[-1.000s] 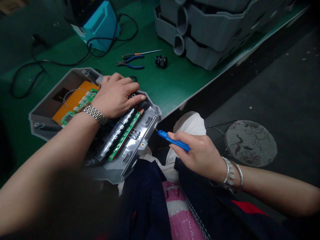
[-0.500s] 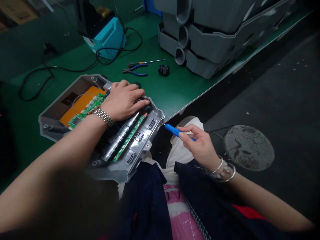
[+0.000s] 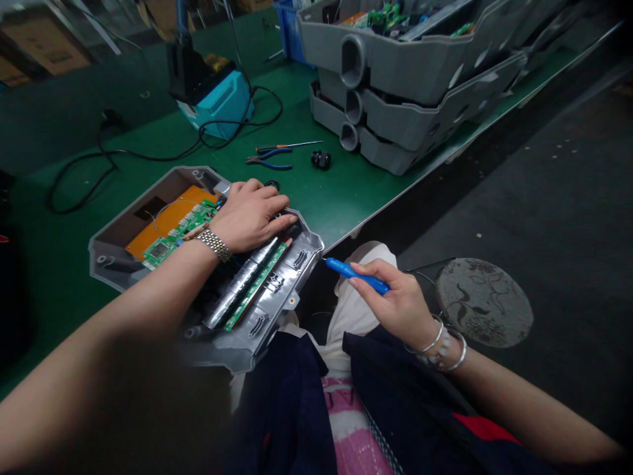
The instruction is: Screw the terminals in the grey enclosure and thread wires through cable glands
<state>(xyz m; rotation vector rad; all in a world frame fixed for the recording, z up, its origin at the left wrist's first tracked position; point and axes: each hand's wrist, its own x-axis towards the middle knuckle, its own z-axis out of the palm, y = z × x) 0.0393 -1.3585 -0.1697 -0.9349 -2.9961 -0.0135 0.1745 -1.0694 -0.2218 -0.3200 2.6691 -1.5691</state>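
My left hand (image 3: 250, 214) lies over dark wires or a connector inside an open grey plastic housing (image 3: 297, 274), and its grip is hidden. Beneath my wrist, silver-wrapped battery cells (image 3: 242, 284) lie beside a narrow green circuit board (image 3: 257, 287). A green circuit board (image 3: 180, 227) sits on an orange pad (image 3: 171, 227) in the housing's far half. My right hand (image 3: 395, 297) is off to the right of the housing, over my lap. It holds a blue-handled pick or small screwdriver (image 3: 357, 276), its thin tip close to the housing's edge.
Blue-handled pliers (image 3: 267, 158), an orange-handled screwdriver (image 3: 289, 145) and a black cable gland (image 3: 320, 159) lie on the green bench mat (image 3: 316, 198). Stacked grey housings (image 3: 410, 86) hold circuit boards. A teal unit (image 3: 215, 109) trails black cable (image 3: 84, 185).
The view has tilted upward, showing more of the stacked housings. My right hand has turned the blue tool toward a flatter angle, with its tip nearer the housing's edge. My left hand stays in place.
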